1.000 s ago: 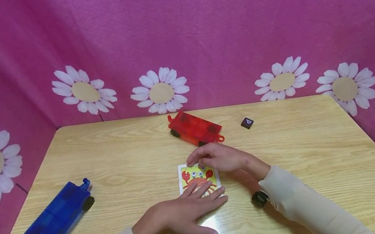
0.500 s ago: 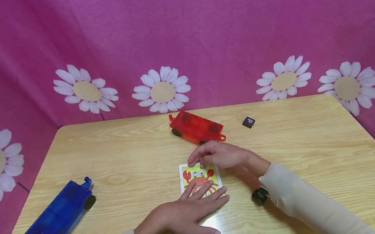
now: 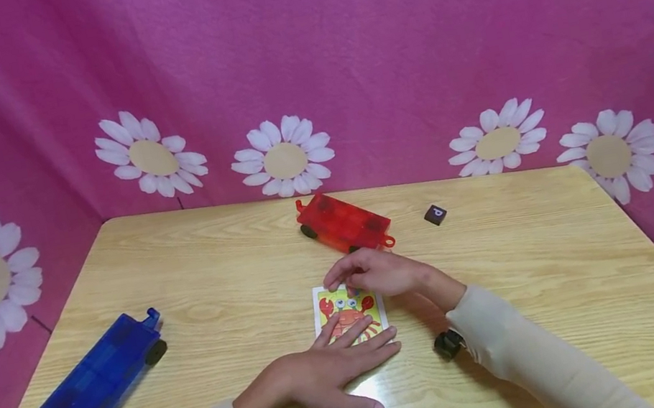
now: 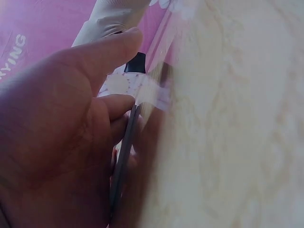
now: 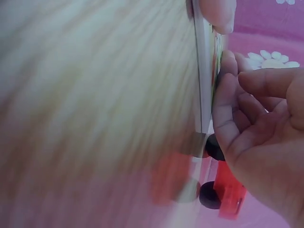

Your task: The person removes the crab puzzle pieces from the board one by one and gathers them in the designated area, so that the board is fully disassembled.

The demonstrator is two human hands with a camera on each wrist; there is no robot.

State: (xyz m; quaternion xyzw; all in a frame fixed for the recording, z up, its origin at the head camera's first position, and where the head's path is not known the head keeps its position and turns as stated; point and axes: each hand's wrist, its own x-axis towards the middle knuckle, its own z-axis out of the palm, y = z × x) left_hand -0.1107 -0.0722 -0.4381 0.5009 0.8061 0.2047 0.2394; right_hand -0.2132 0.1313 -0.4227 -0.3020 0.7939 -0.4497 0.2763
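Observation:
A small square crab puzzle board with a white border lies flat on the wooden table. Over its lower part my left hand rests palm down, fingers straight and spread, thumb out to the side. My right hand is at the board's upper right, fingers loosely bent and fingertips right at the top edge; they hide that corner. From the right wrist, the hand shows bent fingers close against the board's thick pale edge, with nothing visible in the grip. In the left wrist view a dark board edge runs under the fingers.
Just beyond the right hand stands a red toy wagon on black wheels. A blue wagon stands at the left. Back right lies a small dark tile with a white letter. A pink flowered cloth hangs behind the table.
The left hand stays on the board. The right hand's fingers shift only slightly at the top edge; the wagons and tile keep their places.

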